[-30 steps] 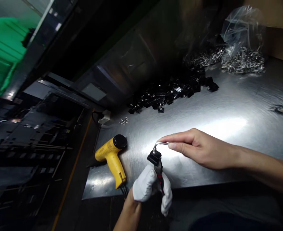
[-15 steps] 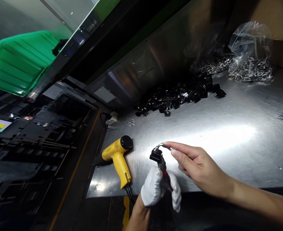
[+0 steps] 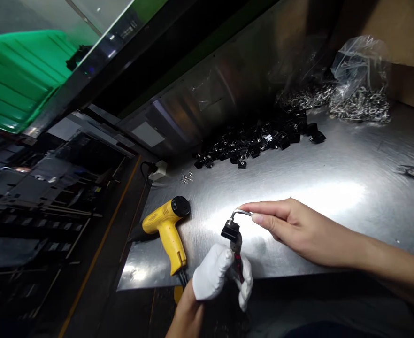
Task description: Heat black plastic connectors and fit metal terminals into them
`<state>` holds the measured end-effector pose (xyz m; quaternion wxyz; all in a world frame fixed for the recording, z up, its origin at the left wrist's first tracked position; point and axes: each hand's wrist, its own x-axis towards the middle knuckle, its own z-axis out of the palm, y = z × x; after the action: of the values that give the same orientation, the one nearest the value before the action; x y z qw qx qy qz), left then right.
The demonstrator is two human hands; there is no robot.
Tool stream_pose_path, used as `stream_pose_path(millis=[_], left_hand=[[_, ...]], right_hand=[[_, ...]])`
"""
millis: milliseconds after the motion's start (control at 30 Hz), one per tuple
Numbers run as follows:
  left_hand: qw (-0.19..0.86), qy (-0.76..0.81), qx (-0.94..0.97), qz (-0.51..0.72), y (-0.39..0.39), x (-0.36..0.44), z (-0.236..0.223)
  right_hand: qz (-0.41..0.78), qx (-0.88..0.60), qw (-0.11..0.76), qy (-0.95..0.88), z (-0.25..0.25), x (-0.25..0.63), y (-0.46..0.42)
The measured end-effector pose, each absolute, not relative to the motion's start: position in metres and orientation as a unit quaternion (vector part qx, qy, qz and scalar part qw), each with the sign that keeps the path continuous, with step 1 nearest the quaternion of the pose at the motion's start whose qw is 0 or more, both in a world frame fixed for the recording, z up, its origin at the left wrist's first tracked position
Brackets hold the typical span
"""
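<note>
My left hand, with white fabric over the fingers, is closed around red-handled pliers at the near edge of the steel table. The pliers' jaws grip a small black plastic part. My bare right hand pinches a bent metal hex key whose short end goes down into the top of that black part. Both hands hover just above the table surface.
A yellow heat gun lies left of my hands. A pile of black plastic parts sits further back, with metal pieces in a clear bag at the far right. A green bin is at upper left.
Both hands keep their hold on the pliers and the hex key. The right hand's wrist has turned slightly with the key. The view has shifted a little.
</note>
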<state>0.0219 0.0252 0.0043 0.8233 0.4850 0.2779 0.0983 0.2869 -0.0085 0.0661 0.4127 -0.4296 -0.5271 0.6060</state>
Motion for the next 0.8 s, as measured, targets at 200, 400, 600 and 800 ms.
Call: stream_pose_path(millis=[200,400,600,800], left_hand=[[0.810,0.294,0.507,0.013,0.036,0.018,0.012],[0.791,0.316,0.523,-0.037,0.042,0.019,0.020],[0.763,0.330,0.546,-0.104,0.042,0.018,0.032],[0.765,0.331,0.546,-0.089,0.045,0.022,0.030]], right_hand=[[0.579,-0.425,0.347,-0.603,0.079,0.307,0.000],[0.601,-0.436,0.277,-0.609,0.084,0.318,0.008],[0.587,-0.399,0.225,-0.668,0.086,0.331,0.016],[0.604,-0.376,0.244,-0.659,0.083,0.335,0.021]])
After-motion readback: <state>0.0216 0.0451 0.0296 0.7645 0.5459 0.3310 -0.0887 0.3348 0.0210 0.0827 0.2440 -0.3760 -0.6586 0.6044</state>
